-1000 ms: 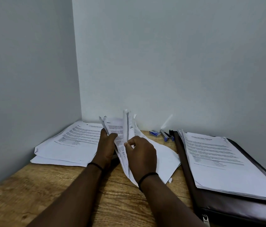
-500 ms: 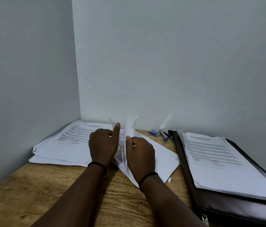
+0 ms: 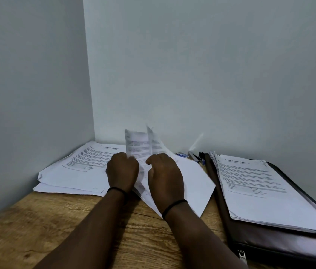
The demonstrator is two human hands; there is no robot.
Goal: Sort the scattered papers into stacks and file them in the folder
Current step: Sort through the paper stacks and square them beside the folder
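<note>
Left hand [image 3: 122,170] fisted on lifted sheets [image 3: 138,145], right hand [image 3: 165,176] curled on same bunch, pinching edge. Sheets upright-ish, mid counter [image 3: 36,226], over loose pile [image 3: 192,179]. 1 stack [image 3: 79,167] left in corner. Another stack [image 3: 254,183] on open folder [image 3: 281,247], right. Pens [image 3: 194,156] by wall behind.

Left stack of printed sheets [image 3: 79,167]: flat on table, in wall corner, edges uneven. Middle loose papers [image 3: 190,183]: fanned, top pages [image 3: 139,146] lifted upright, curled, print blurred. Right stack [image 3: 260,189]: neat-ish, text side up, lying on dark brown folder [image 3: 281,247], apparently open flat; zipper pull at near corner.
</note>
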